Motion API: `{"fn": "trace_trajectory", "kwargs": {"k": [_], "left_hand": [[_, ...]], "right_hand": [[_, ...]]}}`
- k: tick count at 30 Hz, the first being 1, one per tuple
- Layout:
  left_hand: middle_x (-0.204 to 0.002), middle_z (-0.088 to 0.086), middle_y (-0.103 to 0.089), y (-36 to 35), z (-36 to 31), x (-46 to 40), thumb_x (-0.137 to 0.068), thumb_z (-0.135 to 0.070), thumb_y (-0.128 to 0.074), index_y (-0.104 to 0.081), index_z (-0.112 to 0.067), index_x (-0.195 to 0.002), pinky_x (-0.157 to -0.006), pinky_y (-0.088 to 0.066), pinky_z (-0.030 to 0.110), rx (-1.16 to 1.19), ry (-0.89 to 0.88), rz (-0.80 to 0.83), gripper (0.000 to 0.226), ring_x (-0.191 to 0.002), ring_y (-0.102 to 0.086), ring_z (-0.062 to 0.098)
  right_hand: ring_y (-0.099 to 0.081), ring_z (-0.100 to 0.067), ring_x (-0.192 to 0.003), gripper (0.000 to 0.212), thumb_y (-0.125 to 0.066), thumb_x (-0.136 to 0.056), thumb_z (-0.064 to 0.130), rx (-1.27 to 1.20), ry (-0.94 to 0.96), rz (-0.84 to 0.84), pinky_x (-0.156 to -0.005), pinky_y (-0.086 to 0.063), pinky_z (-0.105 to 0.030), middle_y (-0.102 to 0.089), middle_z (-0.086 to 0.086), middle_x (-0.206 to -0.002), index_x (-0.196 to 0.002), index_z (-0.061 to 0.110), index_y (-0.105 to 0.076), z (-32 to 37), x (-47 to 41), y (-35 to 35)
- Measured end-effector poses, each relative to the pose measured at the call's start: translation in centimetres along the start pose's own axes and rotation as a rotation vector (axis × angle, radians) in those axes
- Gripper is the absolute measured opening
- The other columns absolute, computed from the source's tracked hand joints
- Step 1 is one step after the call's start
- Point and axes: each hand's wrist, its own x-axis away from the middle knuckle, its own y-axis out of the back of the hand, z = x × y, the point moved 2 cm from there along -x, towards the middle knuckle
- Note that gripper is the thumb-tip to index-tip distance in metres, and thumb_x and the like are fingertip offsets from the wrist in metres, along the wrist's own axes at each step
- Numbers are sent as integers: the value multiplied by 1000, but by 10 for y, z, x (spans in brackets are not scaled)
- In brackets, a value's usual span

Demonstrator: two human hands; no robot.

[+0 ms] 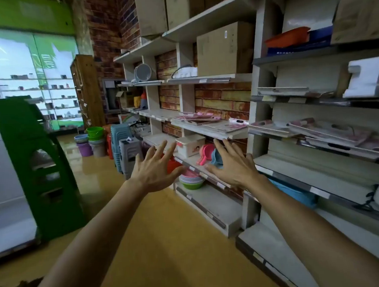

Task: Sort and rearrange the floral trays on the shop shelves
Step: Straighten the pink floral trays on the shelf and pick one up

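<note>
Reaching toward the floral trays, both hands empty

Reaching forward at the centre of the frame, the left hand (155,168) and the right hand (235,164) hang in open air in front of the shelves (208,130), touching nothing. The fingers (162,148) of both hands are spread wide, palms facing away, and hold nothing.

The floral trays (199,118) lie on the shelf at centre right, above the hands, in loose overlapping piles; more floral trays (331,133) lie further right, tilted and stacked unevenly, some reaching the shelf lip.

The likely trouble is those slanted piles: pulling one tray from under another could drag its neighbours off the edge. A white lidded box (190,143) and pink scoops (207,153) sit on the shelf below, just behind the hands, and a careless lift could knock them.
</note>
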Motion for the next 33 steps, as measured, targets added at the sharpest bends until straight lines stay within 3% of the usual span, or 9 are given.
{"fn": "trace_trajectory", "kwargs": {"k": [10, 20, 33], "left_hand": [[-165, -4, 0, -41, 70, -139, -83, -80, -25, 7, -41, -153, -113, -24, 62, 0, -48, -31, 86, -151, -10, 29], [-165, -2, -2, -92, 115, -261, -86, -77, -27, 7, -39, -154, -114, -26, 58, 9, -47, -21, 85, -149, -15, 29], [-165, 0, -9, -159, 163, -461, -89, -72, -30, 3, -38, -154, -113, -26, 56, 23, 6, -18, 80, -147, -22, 30]], "right_hand": [[-5, -25, -151, 93, -43, -83, 74, -25, -70, 3, -116, -16, -61, 2, 5, -165, -155, 34, 2, -3, -144, -46], [-18, -25, -148, 88, -44, -86, 70, -1, -67, -18, -114, -26, -54, -11, 4, -164, -155, 30, -6, -26, -271, -87], [-30, -29, -142, 86, -44, -85, 69, -32, -11, -26, -109, -32, -54, -22, 2, -161, -153, 27, -14, -78, -490, -151]]}}
